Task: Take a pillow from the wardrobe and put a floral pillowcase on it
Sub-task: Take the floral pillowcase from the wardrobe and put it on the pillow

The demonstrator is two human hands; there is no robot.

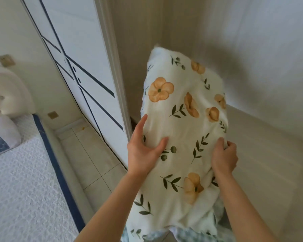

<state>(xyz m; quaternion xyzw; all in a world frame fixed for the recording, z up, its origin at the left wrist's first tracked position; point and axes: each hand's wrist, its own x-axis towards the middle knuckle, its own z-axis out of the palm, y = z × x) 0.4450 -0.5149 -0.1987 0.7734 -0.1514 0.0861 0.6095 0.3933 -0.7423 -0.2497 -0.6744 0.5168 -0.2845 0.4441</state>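
White floral cotton pillowcase with orange flowers [180, 119] held upright mid-frame, pressed by open left hand [143, 151], lower right edge gripped by closed right hand [224, 158].

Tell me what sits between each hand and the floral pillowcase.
Nothing visible. The left hand lies open against the pillowcase, and the right hand has its edge bunched in its grip.

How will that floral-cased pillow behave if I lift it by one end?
The floral pillowcase creases under the right hand, so the bundle is probably soft and will sag. It stays up under two light holds, left hand flat, so likely light. Loose fabric at the bottom may slip.
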